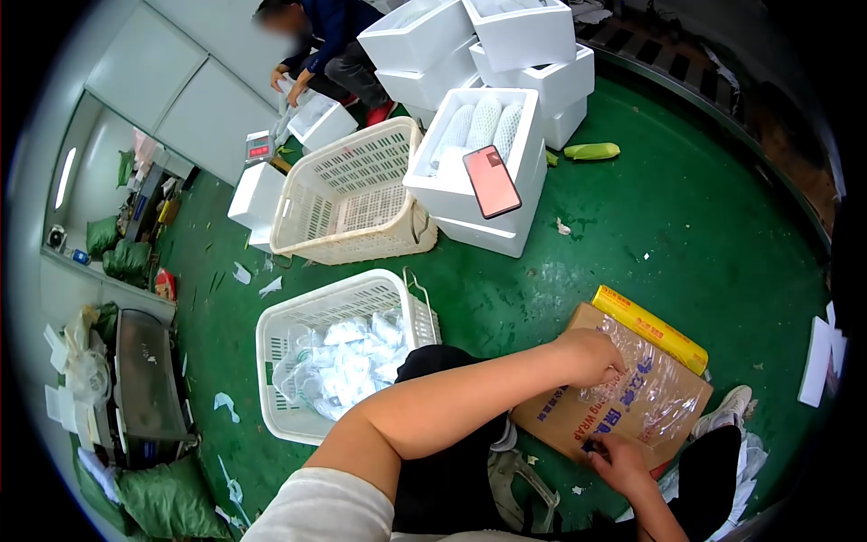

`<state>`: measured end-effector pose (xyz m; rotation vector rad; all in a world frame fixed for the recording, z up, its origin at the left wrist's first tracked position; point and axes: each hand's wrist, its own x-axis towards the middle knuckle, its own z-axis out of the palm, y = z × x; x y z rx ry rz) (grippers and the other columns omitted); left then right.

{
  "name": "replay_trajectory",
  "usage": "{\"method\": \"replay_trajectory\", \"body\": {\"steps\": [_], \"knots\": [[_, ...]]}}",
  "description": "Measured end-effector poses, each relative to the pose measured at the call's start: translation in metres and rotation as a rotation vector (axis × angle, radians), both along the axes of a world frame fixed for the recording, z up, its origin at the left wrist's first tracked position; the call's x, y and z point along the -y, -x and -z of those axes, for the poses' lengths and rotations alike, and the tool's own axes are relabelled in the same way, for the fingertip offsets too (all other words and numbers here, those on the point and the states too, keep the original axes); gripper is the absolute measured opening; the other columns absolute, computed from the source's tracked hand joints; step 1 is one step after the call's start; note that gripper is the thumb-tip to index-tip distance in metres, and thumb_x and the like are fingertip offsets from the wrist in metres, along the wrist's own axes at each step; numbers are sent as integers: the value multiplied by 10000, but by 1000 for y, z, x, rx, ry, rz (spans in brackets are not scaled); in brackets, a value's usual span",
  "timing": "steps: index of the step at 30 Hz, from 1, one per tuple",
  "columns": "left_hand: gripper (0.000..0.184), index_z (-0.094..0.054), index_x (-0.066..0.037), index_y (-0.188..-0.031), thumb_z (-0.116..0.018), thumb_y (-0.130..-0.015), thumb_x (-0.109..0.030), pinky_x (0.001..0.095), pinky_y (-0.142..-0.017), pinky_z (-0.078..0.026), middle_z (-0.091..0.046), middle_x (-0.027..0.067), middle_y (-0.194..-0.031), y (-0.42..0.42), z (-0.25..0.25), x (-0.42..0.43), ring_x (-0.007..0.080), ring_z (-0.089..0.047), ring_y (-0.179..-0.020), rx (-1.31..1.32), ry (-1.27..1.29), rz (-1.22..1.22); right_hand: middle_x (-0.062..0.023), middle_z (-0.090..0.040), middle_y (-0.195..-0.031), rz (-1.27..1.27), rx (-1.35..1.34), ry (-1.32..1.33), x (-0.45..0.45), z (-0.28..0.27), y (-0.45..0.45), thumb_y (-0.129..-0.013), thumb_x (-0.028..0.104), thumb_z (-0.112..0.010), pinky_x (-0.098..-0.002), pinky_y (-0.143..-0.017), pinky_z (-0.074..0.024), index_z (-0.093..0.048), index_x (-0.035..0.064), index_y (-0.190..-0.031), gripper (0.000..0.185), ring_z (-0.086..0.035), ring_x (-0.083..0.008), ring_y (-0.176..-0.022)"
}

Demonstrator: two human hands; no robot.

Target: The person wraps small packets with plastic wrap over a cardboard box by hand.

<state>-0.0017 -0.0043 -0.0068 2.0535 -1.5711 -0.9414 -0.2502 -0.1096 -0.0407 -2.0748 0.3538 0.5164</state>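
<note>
White-sleeved left arm (442,406) overlaps the basket (343,294); left hand (591,357), fingers curled, is over the film-topped carton (551,426); right hand (623,465) half-open at its edge; grips unclear. Yellow box (652,331) lies alongside, foam box (465,224) beyond.

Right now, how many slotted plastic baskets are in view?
2: the beige basket beside a foam box, and the white basket beside the person's knee. Others may be hidden.

The camera sits on the person's head, looking forward and down, with the left hand (587,357) and right hand (625,465) near and the wall (199,108) far off.
</note>
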Motion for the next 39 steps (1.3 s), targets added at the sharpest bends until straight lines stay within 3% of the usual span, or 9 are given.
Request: {"method": "replay_trajectory", "body": {"steps": [26,35,37,39], "knots": [[243,-720,-152,-1058,-600,-871,-251,426,-835,-514,-665,151,-1001,0,1,-4,332,-633,-965,-7,1,-10,-200,-678,-975,-38,-27,17,-2,7,-5,-829,185,-672,-421,-800,-521,-641,49,-1141,342,-659,-362,-901],[438,-571,-109,-1280,-584,-880,-287,440,-869,-510,-646,178,-1086,-6,-12,-3,350,-629,-1015,34,-186,3,-188,-674,-1012,-42,-46,-60,-2,18,-5,-831,196,-665,-423,-820,-515,-642,58,-1136,336,-650,-351,-935],[453,-568,-103,-1283,-582,-877,-304,440,-884,-508,-645,190,-1112,-8,-9,-1,356,-626,-1034,68,-163,5,-188,-669,-1026,-141,48,84,17,-9,-18,-834,183,-658,-419,-847,-509,-634,58,-1141,333,-643,-355,-958],[466,-564,-91,-1283,-578,-875,-315,442,-901,-505,-643,201,-1140,-6,4,-2,366,-622,-1047,62,-96,-2,-183,-648,-1067,285,137,139,44,-31,-13,-835,139,-631,-404,-885,-493,-629,56,-1145,321,-625,-355,-999]]}}
